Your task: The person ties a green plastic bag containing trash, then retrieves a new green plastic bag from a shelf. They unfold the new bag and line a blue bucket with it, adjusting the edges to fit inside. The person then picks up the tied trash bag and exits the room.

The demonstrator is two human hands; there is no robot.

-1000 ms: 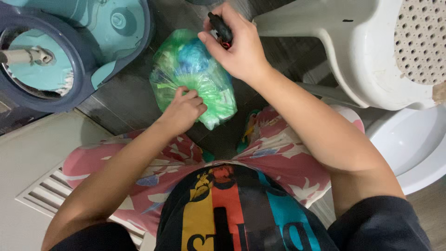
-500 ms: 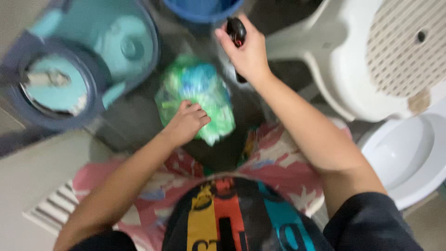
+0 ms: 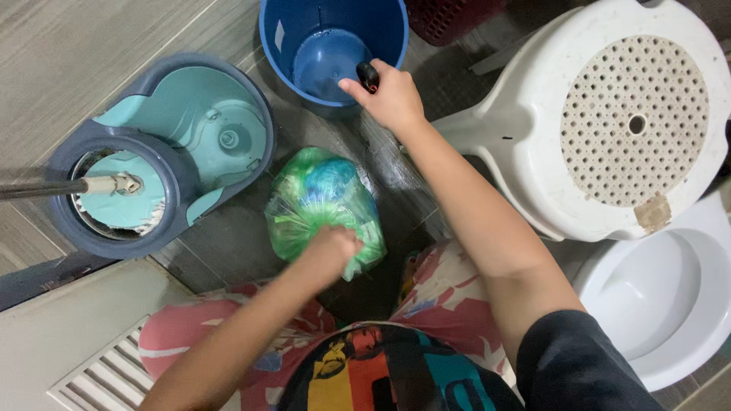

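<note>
A full green plastic bag (image 3: 320, 202) lies on the dark tiled floor in front of my knees. My left hand (image 3: 331, 247) rests on its near end, fingers curled into the plastic; the hand is blurred. My right hand (image 3: 388, 95) is stretched forward and closed around a small black object (image 3: 368, 76) with a bit of red. It hovers over the near rim of a blue bucket (image 3: 278, 34), which looks empty inside.
A grey and teal spin-mop bucket (image 3: 164, 152) with a mop handle (image 3: 46, 188) stands at the left. A white perforated plastic stool (image 3: 609, 114) is at the right, a white toilet bowl (image 3: 678, 297) below it. A white vent panel (image 3: 91, 365) lies at the lower left.
My right hand has carried the black object forward to the blue bucket's rim. My left hand stays on the green bag. The view has tilted forward, showing the whole bucket.
</note>
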